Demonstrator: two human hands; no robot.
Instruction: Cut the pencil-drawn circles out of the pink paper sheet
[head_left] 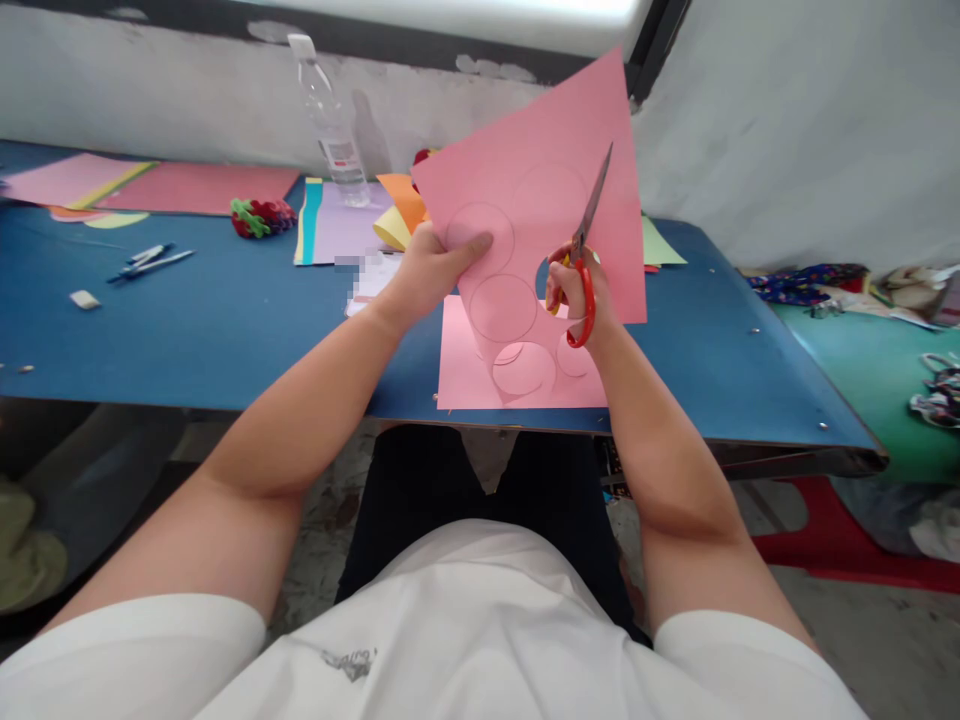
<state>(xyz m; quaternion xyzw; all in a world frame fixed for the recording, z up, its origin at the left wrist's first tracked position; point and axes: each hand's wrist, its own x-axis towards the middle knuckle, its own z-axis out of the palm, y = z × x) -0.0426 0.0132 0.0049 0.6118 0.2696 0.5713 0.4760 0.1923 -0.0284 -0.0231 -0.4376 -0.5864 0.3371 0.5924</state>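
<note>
A large sheet of pink paper (570, 130) is held up above the blue table, marked with drawn circles and with round holes cut along its lower part. My left hand (435, 265) grips its left edge, thumb on the front face. In my right hand (581, 285) is a pair of scissors (589, 215) with red and yellow handles. Their blades point up in front of the sheet and look closed. The right hand's fingers show partly through a cut-out hole. Beneath, another pink sheet (465, 380) lies at the table's front edge.
On the blue table (225, 340) stand a plastic bottle (337, 140) and, to its left, a red-green fuzzy bundle (261, 216). Coloured sheets (210, 185) lie along the back. Pens (150, 262) and an eraser (85, 299) are at left. A green table (847, 370) adjoins at right.
</note>
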